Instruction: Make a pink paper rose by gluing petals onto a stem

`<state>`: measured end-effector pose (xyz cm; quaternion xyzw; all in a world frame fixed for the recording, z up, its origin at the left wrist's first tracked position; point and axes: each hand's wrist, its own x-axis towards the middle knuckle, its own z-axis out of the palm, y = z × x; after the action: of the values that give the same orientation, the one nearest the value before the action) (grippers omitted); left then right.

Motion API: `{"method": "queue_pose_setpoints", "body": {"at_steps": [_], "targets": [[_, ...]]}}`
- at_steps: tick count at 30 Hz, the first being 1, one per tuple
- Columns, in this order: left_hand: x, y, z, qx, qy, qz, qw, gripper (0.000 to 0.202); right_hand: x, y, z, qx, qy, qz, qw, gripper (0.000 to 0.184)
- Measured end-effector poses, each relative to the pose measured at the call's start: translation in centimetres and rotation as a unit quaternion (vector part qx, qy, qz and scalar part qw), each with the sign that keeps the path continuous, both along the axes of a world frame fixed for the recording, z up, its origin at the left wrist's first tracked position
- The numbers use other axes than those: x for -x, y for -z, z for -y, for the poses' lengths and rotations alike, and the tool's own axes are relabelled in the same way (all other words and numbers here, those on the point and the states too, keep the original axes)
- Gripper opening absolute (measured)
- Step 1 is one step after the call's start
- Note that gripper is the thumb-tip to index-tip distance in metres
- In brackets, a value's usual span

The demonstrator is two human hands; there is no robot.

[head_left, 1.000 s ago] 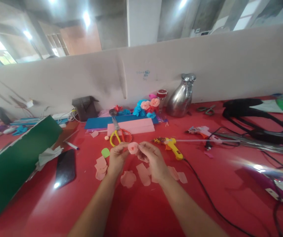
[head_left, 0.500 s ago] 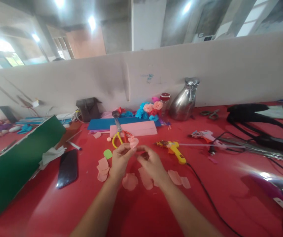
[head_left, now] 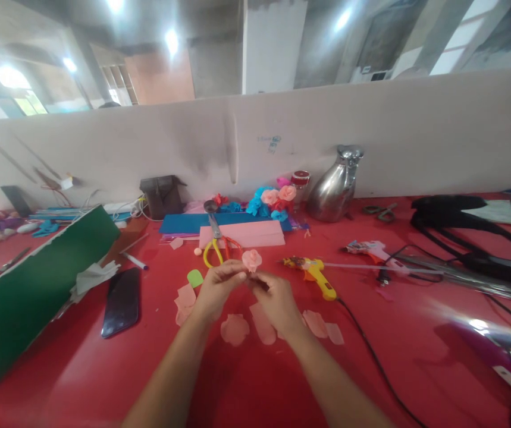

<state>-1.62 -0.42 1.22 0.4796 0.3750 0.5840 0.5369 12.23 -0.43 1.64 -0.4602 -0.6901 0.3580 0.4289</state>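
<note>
Between my two hands stands a small pink paper flower (head_left: 251, 260), its petals upward. The fingertips of my left hand (head_left: 220, 287) are closed at the flower's base from the left. My right hand (head_left: 277, 299) pinches just under it from the right, and the fingers hide the base. Cut pink paper petals lie on the red table around my forearms: a rounded one (head_left: 235, 329), a long one (head_left: 263, 324), a pair (head_left: 322, 327) to the right and a small pile (head_left: 186, 300) to the left. A green paper piece (head_left: 195, 277) touches that pile's edge.
Beyond my hands lie scissors (head_left: 214, 246) on folded pink paper (head_left: 259, 233). To the right are a yellow glue gun (head_left: 317, 276) with its cord, a second glue gun (head_left: 373, 248) and a steel jug (head_left: 335, 184). A phone (head_left: 121, 302) and a green board (head_left: 36, 303) are at left.
The pink flower has turned more upright and moved slightly right, so its open petals show. My right hand has come closer to its base. The view has shifted a little.
</note>
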Motion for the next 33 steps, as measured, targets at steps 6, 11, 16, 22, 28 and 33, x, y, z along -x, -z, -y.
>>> {"method": "queue_pose_setpoints", "body": {"at_steps": [6, 11, 16, 22, 28, 33], "targets": [[0.0, 0.0, -0.1, 0.001, 0.009, -0.021, 1.0, 0.007, 0.1, -0.1, 0.1, -0.002, -0.036, -0.005, 0.999, 0.021], [-0.2, -0.2, 0.1, 0.016, -0.005, -0.011, 1.0, 0.009, -0.1, 0.2, -0.2, -0.004, -0.026, 0.024, 0.999, 0.018], [0.2, 0.1, -0.2, 0.011, -0.074, 0.022, 0.997, 0.009, -1.1, 0.4, -1.1, -0.018, 0.059, 0.009, 0.998, 0.017], [1.4, 0.7, -1.2, 0.035, -0.135, 0.039, 0.99, 0.01, -2.3, 0.4, -1.7, 0.042, 0.017, 0.083, 0.996, 0.014], [2.2, 0.7, -1.4, 0.018, -0.161, 0.062, 0.985, 0.013, -2.9, 0.8, -1.6, 0.076, -0.056, 0.263, 0.96, 0.014], [2.4, 0.4, -1.4, 0.066, -0.135, 0.112, 0.982, 0.02, -3.8, 0.0, -1.4, 0.091, -0.114, 0.323, 0.935, 0.01]]}}
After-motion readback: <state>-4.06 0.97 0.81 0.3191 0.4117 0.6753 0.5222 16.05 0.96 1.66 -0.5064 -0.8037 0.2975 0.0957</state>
